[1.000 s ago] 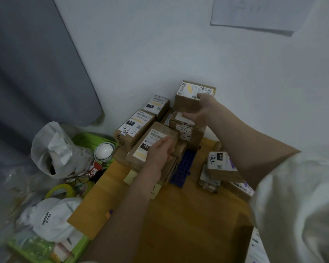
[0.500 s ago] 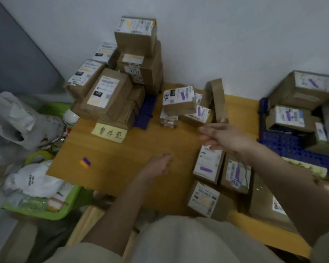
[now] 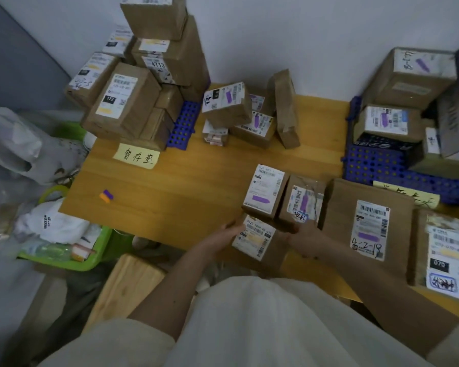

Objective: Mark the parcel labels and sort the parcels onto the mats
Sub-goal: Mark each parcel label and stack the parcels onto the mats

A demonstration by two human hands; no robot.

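While our arms reach out over our pale shirt (image 3: 249, 321), our left hand (image 3: 224, 234) and right hand (image 3: 304, 239) meet on a small parcel (image 3: 257, 242) at the near edge of the wooden table (image 3: 186, 186). Our left fingers lie straight against its left side; our right fingers curl round its right side. Its label carries a faint yellow mark.

Just beyond it stand two more small parcels (image 3: 265, 190) side by side, each label marked purple, and to their right lies a large flat parcel (image 3: 366, 223) with handwriting on its label. Out to the left, a small purple and orange marker (image 3: 106, 196) lies alone on the wood.

Farther back, a yellow note (image 3: 136, 156) sits before a tall stack of boxes (image 3: 143, 83) on the left blue mat (image 3: 183, 124). A smaller cluster of purple-marked parcels (image 3: 227, 102) stands mid-table by the wall (image 3: 302, 35). At far right, more boxes (image 3: 408, 75) rest on another blue mat (image 3: 376, 165).

Beside the table on the left sit a green bin (image 3: 90, 258) and white bags (image 3: 16, 144).
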